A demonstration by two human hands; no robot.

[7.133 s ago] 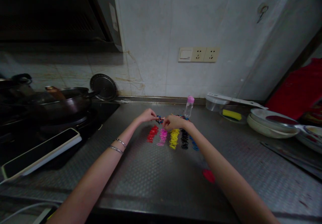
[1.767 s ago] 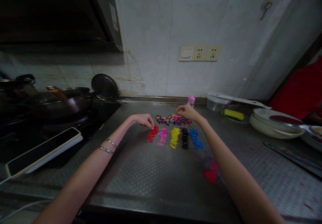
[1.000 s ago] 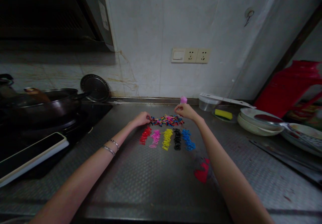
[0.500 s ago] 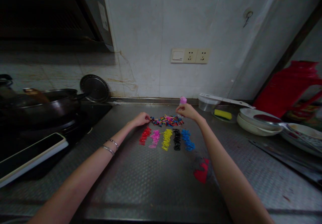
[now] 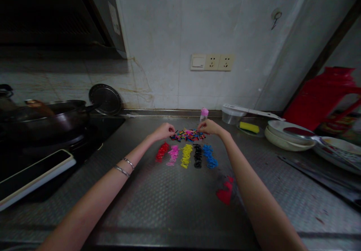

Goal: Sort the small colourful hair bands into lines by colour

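A mixed pile of small coloured rubber bands (image 5: 187, 134) lies towards the back of the metal counter. At its left end my left hand (image 5: 164, 131) has its fingertips pinched together. My right hand (image 5: 210, 127) pinches at the right end of the same pile. Whatever either pinch holds is too small to make out. In front of the pile run separate columns of bands: red (image 5: 162, 152), pink (image 5: 173, 155), yellow (image 5: 186, 156), black (image 5: 198, 156) and blue (image 5: 210, 156). Just behind my right hand stands a small clear container with a pink top (image 5: 204, 112).
To the left are a pan (image 5: 53, 121) on the stove and a white-edged phone-like device (image 5: 36, 175). At the right sit a clear tub (image 5: 231, 115), a yellow sponge (image 5: 249, 127), stacked bowls (image 5: 284, 140), a cleaver-like blade (image 5: 318, 175) and a red thermos (image 5: 324, 96).
My left hand has shifted right, closer over the pile's left end. My right hand has dipped slightly towards the pile's right end. The columns of bands look the same.
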